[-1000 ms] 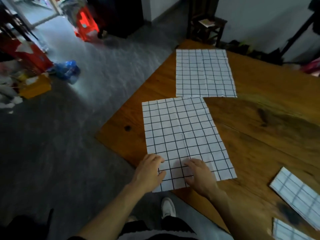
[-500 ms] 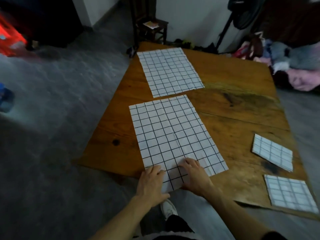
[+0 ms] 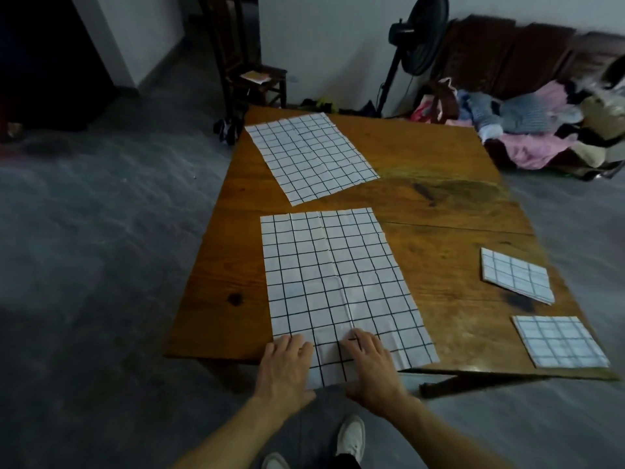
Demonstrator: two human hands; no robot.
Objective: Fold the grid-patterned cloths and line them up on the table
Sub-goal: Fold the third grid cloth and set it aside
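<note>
We are looking at roughly half done: two folded cloths, one (image 3: 517, 275) at right of frame and one (image 3: 559, 340) at lower right, lying near each other on the wooden table (image 3: 456, 211). Two are still lying unfolded: the far cloth (image 3: 311, 154) at upper centre and the near cloth (image 3: 334, 286) at centre. Our left hand (image 3: 287, 362) and right hand (image 3: 368, 363) are resting flat, fingers spread, on its bottom edge, pinching nothing. We are judging the first fold is about to start.
</note>
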